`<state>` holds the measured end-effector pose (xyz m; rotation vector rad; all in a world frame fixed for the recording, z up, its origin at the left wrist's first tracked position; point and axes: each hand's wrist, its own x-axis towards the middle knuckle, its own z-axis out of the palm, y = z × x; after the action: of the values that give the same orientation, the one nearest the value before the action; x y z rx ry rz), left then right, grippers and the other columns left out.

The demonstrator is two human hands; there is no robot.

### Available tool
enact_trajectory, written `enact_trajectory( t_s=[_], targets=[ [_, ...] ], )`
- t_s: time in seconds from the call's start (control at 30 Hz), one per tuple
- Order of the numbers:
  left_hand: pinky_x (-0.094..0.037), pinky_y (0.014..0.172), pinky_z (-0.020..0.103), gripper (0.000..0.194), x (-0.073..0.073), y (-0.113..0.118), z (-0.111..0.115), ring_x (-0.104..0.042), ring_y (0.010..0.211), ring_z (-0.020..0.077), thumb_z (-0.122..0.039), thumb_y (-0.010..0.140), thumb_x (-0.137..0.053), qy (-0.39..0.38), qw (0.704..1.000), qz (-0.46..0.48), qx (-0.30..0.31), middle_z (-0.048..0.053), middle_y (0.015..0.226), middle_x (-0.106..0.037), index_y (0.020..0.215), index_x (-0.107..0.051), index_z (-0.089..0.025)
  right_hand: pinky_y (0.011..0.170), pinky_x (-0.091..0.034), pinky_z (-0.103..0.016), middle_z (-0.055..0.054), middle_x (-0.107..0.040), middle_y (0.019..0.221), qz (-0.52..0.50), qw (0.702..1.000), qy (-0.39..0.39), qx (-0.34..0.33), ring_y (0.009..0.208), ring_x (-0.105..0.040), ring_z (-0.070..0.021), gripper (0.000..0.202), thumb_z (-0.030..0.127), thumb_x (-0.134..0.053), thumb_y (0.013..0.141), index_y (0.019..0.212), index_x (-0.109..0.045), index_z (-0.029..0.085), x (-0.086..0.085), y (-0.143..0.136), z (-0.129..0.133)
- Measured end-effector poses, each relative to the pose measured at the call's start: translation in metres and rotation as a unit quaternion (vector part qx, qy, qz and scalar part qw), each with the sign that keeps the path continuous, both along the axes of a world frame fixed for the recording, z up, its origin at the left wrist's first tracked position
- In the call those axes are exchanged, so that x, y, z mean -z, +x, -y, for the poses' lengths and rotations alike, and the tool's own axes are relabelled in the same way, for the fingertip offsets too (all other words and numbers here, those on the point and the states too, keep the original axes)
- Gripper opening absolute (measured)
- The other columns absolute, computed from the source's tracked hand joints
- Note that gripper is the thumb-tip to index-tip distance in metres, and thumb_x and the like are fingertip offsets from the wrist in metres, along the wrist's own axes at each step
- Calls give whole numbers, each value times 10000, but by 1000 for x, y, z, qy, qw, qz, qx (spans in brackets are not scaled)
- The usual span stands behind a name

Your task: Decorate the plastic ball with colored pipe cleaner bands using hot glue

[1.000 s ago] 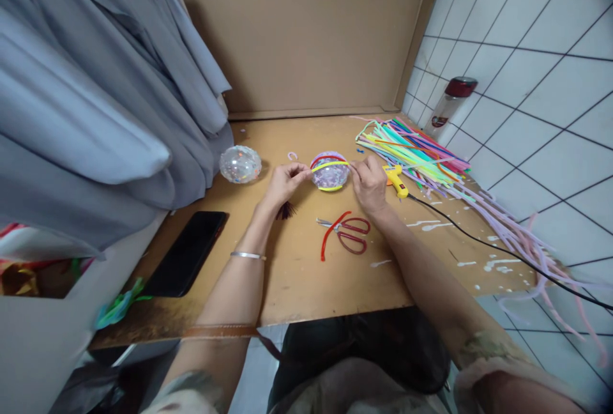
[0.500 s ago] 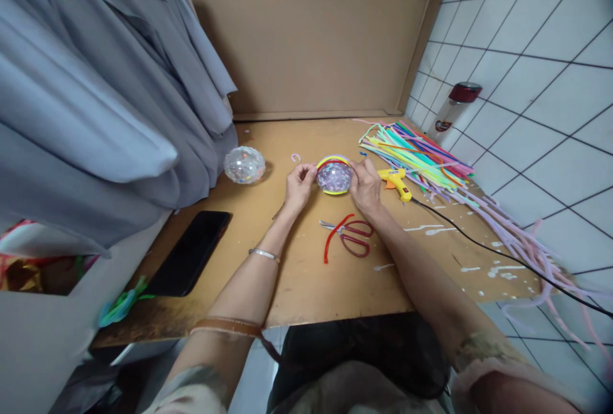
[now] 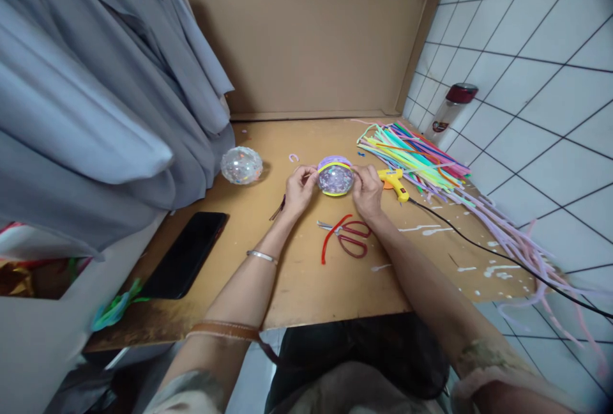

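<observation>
1. Single head-worn camera, looking forward and down across the bench (image 3: 306, 299) from its near edge.
2. Far enough back to span grey cloth (image 3: 119, 82) at left, tiled wall (image 3: 541, 114) at right, brown board (image 3: 306, 37) ahead.

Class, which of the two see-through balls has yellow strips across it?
The ball between the left hand and right hand: yellow strips arc across its upper and lower parts. The other ball, near the grey curtain, shows none.

Ball (image 3: 336, 180), centre of frame: transparent, glossy, plastic-looking. Scissors (image 3: 341, 230), lower centre: metal blades, smooth red handles. Glue gun (image 3: 396, 182), right of centre: smooth yellow plastic. Phone (image 3: 186, 254), lower left: glossy black face. Curtain (image 3: 96, 82), upper left: matt cloth. Tabletop (image 3: 306, 292): wood-look, rough-worn at lower-left edge.
</observation>
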<state>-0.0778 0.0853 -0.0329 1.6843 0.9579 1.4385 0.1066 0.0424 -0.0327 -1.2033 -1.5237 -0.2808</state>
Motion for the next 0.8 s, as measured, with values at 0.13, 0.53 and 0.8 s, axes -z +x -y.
enact_trajectory(
  t_s=[0.13,0.53,0.8],
  targets=[
    [-527,909,327,230,-2,-1,1,-660,988,199,-406,867,-597,32,999,-27,-13,101,1022,-696,818,-625,-183,817,-532,-376,-88,-674,915,-7,1000,-6,-11,879,-641,-234,276,202,-427,970,1026,-697,213,1,3,-2],
    [-538,856,331,143,4,-2,-5,-667,923,188,-318,810,-632,56,998,-8,-8,75,956,-691,787,-657,-179,784,-550,-379,-74,-703,889,-150,985,-83,-32,803,-649,-224,220,237,-529,878,967,-726,197,5,8,-11],
    [-533,910,347,178,2,-3,-4,-684,934,196,-338,754,-705,-22,999,42,-6,83,958,-741,714,-688,-166,733,-557,-351,-54,-709,854,-207,971,-106,-50,739,-644,-195,204,234,-562,842,915,-750,199,6,6,-12]
  ],
)
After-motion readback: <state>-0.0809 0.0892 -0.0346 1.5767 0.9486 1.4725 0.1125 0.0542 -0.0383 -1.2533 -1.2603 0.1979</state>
